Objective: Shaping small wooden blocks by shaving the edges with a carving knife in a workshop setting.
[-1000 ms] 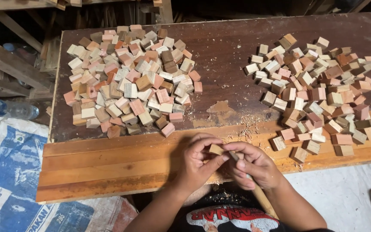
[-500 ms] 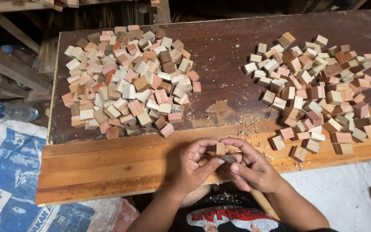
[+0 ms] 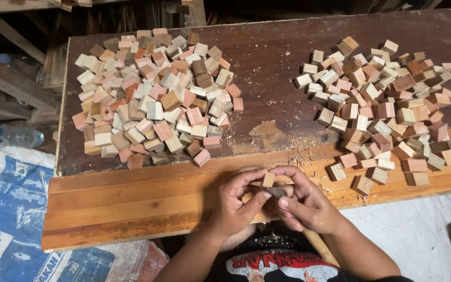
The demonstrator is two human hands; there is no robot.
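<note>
— Fingers first: what are they doing?

— Both sets pinch one small wooden block (image 3: 268, 179). The left hand (image 3: 237, 201) grips it with thumb and forefinger from the left; the right hand (image 3: 304, 202) closes on it from the right, with a small dark piece (image 3: 276, 192) under its thumb, just below the block. I can't tell what that piece is.

— Where is the block?

— Held just above the near edge of the table, over the pale plank (image 3: 147, 201) that runs along the front of the dark tabletop (image 3: 267, 78).

— How much room around the hands?

— To their left the plank is bare right out to its corner. To the right, the right pile (image 3: 387, 104) spills onto the plank, and its nearest blocks lie close to the right hand. Shavings (image 3: 304, 156) are scattered just beyond the fingers.

— And between the piles?

— A bare strip of tabletop separates the left pile (image 3: 155, 99) from the right one, straight ahead of the hands. The left pile stops just short of the plank.

— Off the table?

— A blue printed sack (image 3: 11, 219) lies on the floor at left, with a plastic bottle (image 3: 9, 136) beside the table's left edge.
</note>
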